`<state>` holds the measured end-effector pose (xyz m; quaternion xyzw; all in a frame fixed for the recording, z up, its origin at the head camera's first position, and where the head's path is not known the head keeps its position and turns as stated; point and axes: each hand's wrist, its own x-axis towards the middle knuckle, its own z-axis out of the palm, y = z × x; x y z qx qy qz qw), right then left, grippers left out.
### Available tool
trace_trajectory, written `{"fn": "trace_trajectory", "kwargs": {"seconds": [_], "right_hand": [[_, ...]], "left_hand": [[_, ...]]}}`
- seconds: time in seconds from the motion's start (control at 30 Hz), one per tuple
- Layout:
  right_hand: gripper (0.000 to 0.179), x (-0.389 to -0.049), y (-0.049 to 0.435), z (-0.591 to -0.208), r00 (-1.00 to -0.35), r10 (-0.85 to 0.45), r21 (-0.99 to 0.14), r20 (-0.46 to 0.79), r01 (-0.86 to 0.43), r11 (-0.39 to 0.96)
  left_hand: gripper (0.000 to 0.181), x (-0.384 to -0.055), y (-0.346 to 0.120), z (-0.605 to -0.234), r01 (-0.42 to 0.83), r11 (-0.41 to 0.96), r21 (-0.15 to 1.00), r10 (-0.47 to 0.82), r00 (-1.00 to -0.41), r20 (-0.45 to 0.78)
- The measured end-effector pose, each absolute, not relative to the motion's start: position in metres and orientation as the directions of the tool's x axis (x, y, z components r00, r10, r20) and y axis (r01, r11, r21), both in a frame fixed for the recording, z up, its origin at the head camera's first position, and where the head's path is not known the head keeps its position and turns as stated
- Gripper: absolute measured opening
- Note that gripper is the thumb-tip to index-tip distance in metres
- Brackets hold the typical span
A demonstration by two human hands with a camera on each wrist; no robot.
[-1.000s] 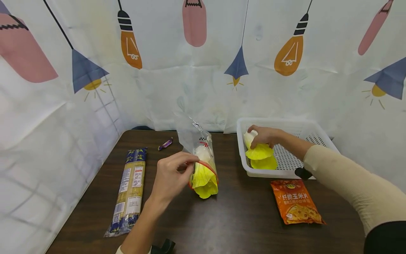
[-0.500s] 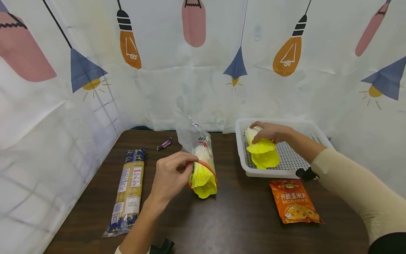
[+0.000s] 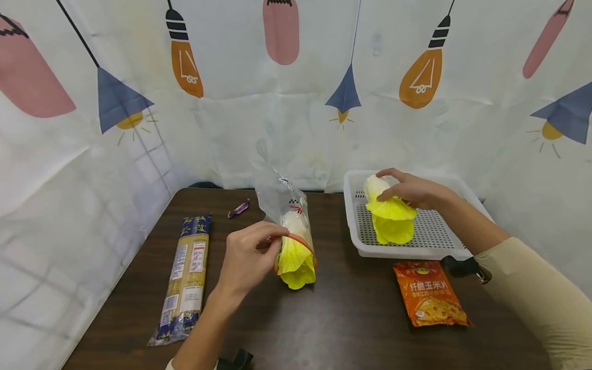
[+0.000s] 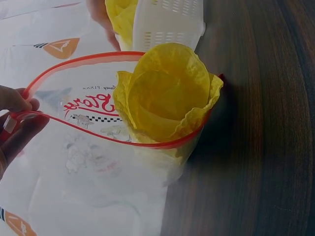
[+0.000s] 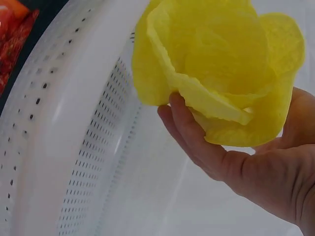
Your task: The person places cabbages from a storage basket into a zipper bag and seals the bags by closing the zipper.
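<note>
My left hand (image 3: 250, 254) pinches the red zip edge (image 4: 93, 59) of a clear plastic bag (image 3: 273, 198), keeping its mouth apart. Inside the bag lies a small napa cabbage (image 3: 295, 259), white at the base, its yellow leaves poking out of the mouth toward me. In the left wrist view those leaf tips (image 4: 170, 93) fill one side of the opening. Over at the right, my right hand (image 3: 416, 191) grips a second napa cabbage (image 3: 392, 218) above the white basket (image 3: 407, 253). In the right wrist view, the fingers (image 5: 192, 132) curl around the underside of its yellow leaves (image 5: 221, 59).
A long pack of noodles (image 3: 187, 277) lies at the left of the dark table (image 3: 342, 318). Behind it is a small purple wrapped candy (image 3: 239, 208). An orange snack bag (image 3: 431, 294) lies in front of the basket. A printed curtain (image 3: 305, 128) hangs behind the table.
My right hand has moved to the right with the second cabbage, whose leaves now hang over the basket's middle. The left hand and the bag have stayed in place.
</note>
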<state>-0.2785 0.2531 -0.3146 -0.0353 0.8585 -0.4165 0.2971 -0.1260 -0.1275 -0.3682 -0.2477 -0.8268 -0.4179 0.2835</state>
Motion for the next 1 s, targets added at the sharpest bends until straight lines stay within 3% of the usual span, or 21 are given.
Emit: {"fn": "trace_trajectory", "kwargs": {"seconds": [0.6, 1.0], "right_hand": [[0.084, -0.232, 0.256, -0.295, -0.891, -0.334, -0.865, -0.308, 0.115, 0.489], [0.067, -0.189, 0.247, -0.296, -0.891, -0.415, -0.962, -0.185, 0.077, 0.264]], "left_hand": [[0.021, -0.126, -0.128, -0.369, 0.666, 0.517, 0.538, 0.179, -0.698, 0.693], [0.022, -0.129, -0.129, -0.370, 0.677, 0.518, 0.522, 0.180, -0.683, 0.708]]}}
